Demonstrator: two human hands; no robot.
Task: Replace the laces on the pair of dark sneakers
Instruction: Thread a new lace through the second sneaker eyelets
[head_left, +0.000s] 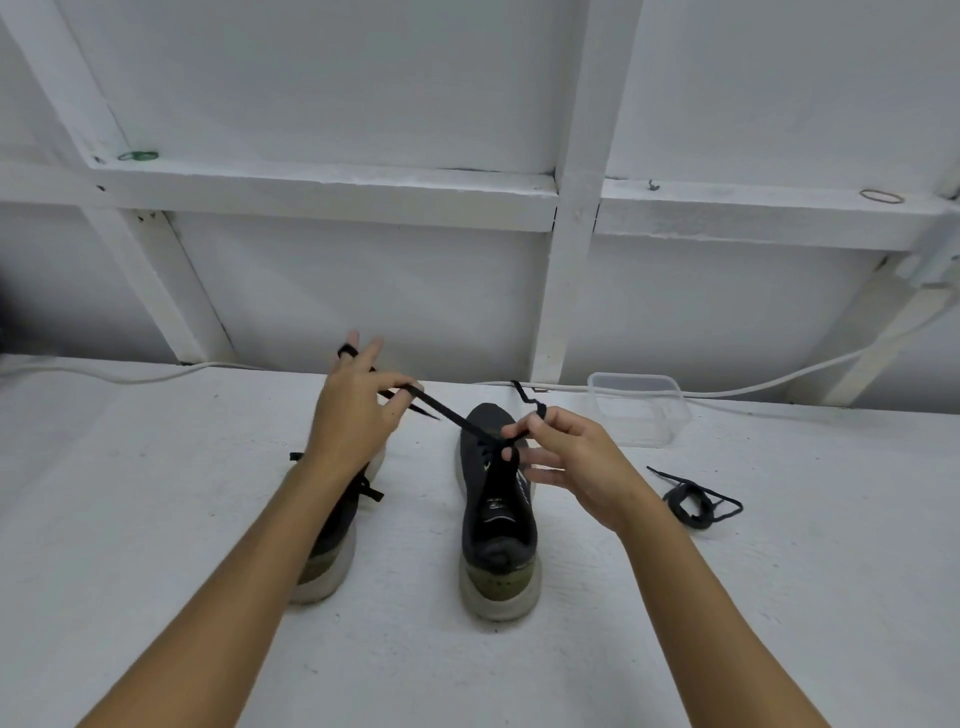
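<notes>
Right shoe: we see the dark mesh sneaker with pale sole (497, 519) standing between our arms on the white table (156, 519).
Left shoe: the second dark sneaker (332, 540) is partly hidden by our left forearm.
Hands: our left hand (353, 410) and right hand (566, 462) each pinch the black flat lace (457, 421).
Around: a loose black lace bundle (693, 504) and a clear plastic box (641, 408) lie at the right.

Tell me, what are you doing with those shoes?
A person is lacing the right dark sneaker on a white table. The left hand pulls one end of a black lace up and away, with lace looped around a finger. The right hand pinches the other end near the front eyelets. The left sneaker sits partly hidden under the left forearm. A loose black lace lies bundled to the right, near a clear plastic container.
</notes>
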